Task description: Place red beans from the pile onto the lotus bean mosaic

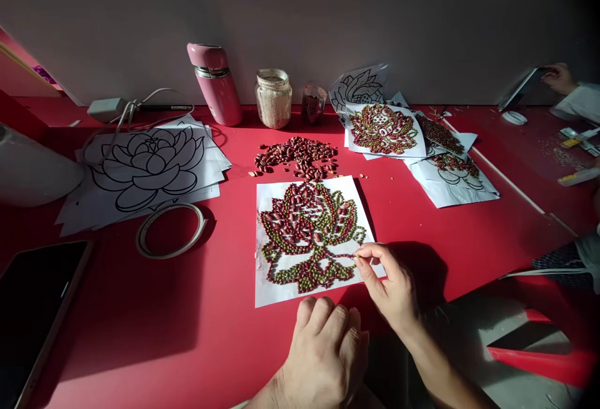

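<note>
A white sheet [290, 299] lies on the red table, carrying a lotus picture [307, 227] made of small red beans, green mung beans and some larger speckled beans. My right hand [391, 284] reaches over the sheet's right edge. Its thumb and index finger pinch what looks like a small bean, beside a thin red line of beans. Below the sheet's lower edge, my left hand [328, 349] is curled into a fist, knuckles up; anything inside it is hidden. Just behind the sheet is a loose pile of speckled beans [300, 156].
Lotus line drawings [154, 165] and a tape roll [171, 231] lie left, near a dark-screened device [37, 309]. Behind stand a pink flask [218, 90], a glass jar [274, 99] and a small cup [313, 104]. Bean pictures [384, 131] lie right; another person's hand [559, 77] holds a phone.
</note>
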